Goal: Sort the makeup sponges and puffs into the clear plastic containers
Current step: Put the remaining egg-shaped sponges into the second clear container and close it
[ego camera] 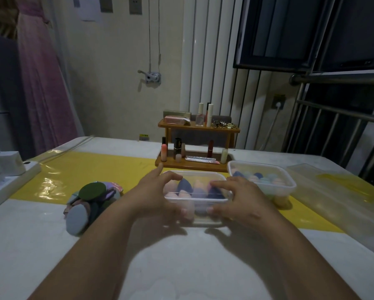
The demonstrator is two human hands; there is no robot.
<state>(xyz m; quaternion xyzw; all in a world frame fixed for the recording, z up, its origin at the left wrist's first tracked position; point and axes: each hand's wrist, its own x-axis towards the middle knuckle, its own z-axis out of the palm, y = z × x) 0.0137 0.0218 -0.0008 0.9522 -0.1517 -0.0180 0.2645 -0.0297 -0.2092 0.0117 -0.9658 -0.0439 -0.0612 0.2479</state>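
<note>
Two grips hold one clear container point(203, 220) at the centre of the frame. The left grip point(153, 195) is closed on the container's left end, with fingers curled over the rim, thumb against the near wall and index finger raised. The right grip point(240, 200) is closed on the right end, with fingers over the rim and thumb on the near wall. Whether the container's base touches the counter point(181, 267) cannot be told. It holds pink and dark blue teardrop sponges point(182, 185). A second clear container point(290, 184) stands just right of the first, on the yellow strip point(84, 167), and holds pastel sponges point(257, 176). A pile of round puffs point(92, 200) lies left of centre, apart from both containers. A wooden shelf point(199, 129) carrying cosmetics stands behind them. A white power strip point(8, 180) lies at the left edge.
</note>
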